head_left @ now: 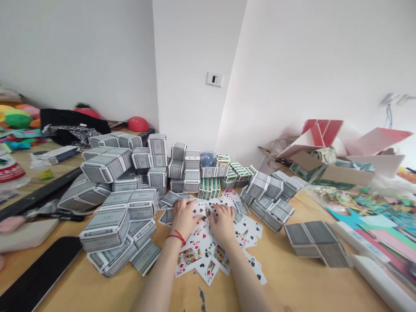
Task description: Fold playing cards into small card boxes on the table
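Now left hand (184, 217) and right hand (222, 222) lay on loose cards (202, 239), grip unclear; a careless sweep risked toppling stacked bundles (107, 223)!

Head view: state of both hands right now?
Left hand: palm down at the loose playing cards; can't tell if gripping.
Right hand: palm down at the same cards; grip can't be told.

Centre: 1 left hand (186, 216), 1 right hand (222, 219), 1 red wrist cord (180, 236). Face-up cards (190, 255): overlapped, no exact count. Grey card blocks (104, 223), left and right: 20+. Upper centre: 1 wall switch (215, 79). Lower left: 1 black slab (39, 273).
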A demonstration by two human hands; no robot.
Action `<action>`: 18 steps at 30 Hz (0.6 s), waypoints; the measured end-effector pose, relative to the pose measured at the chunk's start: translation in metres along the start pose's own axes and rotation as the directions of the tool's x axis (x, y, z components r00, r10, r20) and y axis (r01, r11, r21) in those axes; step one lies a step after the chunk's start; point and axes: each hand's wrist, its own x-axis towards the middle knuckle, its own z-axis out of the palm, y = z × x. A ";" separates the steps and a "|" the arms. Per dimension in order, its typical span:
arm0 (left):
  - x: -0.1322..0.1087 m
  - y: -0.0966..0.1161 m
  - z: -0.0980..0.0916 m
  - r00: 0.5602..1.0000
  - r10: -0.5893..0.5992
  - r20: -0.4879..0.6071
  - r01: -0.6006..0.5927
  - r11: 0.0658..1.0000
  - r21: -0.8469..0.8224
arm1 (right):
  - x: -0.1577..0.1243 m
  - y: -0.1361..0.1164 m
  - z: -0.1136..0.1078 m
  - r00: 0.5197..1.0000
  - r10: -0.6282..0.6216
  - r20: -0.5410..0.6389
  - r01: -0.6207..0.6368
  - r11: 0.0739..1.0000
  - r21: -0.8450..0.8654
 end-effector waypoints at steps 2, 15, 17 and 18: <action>0.001 -0.001 0.002 0.999 -0.028 -0.032 0.026 0.998 -0.056 | -0.001 -0.006 -0.001 0.996 -0.056 0.074 0.054 0.998 0.033; 0.012 -0.004 -0.007 0.945 -0.327 -0.015 0.234 0.707 -0.668 | 0.006 -0.005 0.000 0.977 0.184 0.106 -0.211 0.788 0.579; 0.012 -0.004 -0.006 0.953 -0.303 0.002 0.216 0.675 -0.705 | 0.007 -0.005 0.001 0.947 0.246 0.208 -0.318 0.614 0.723; 0.012 -0.004 -0.006 0.961 -0.276 0.016 0.203 0.666 -0.718 | 0.007 -0.006 0.002 0.933 0.256 0.254 -0.354 0.525 0.774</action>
